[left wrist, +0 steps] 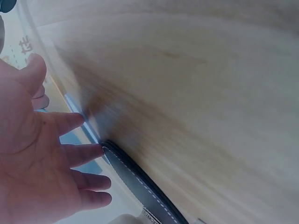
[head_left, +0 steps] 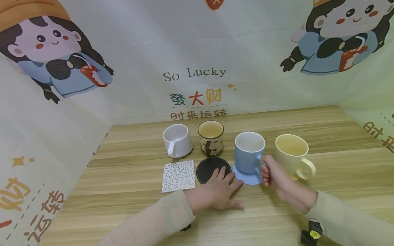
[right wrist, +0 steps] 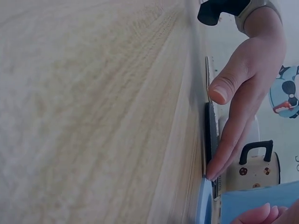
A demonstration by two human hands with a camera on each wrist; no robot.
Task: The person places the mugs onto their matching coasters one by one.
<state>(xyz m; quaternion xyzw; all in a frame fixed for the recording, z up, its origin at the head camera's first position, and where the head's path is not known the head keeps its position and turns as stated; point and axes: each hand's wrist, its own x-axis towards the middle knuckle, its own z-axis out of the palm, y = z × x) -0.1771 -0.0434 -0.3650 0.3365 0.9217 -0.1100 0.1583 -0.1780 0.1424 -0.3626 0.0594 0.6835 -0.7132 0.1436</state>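
Note:
A blue mug (head_left: 247, 155) stands upright on a round blue coaster (head_left: 249, 179). My right hand (head_left: 275, 176) grips its handle, on the mug's right side. Fingers spread, my left hand (head_left: 220, 191) reaches over the near part of a round black coaster (head_left: 207, 167), its index fingertip at the blue coaster's left edge. In the left wrist view, the straight fingers of the left hand (left wrist: 51, 158) meet the rim of the black coaster (left wrist: 140, 182), which has white stitching. From the right wrist, only the right hand's fingertips (right wrist: 261, 214) show beside the mug.
Behind the black coaster is a patterned brown-and-cream mug (head_left: 210, 140). A white mug (head_left: 176, 141) stands behind a square speckled coaster (head_left: 178, 176) at left. On the right, a yellow mug (head_left: 290, 153) sits close to my right hand. A printed cloth (head_left: 138, 95) walls the wooden table.

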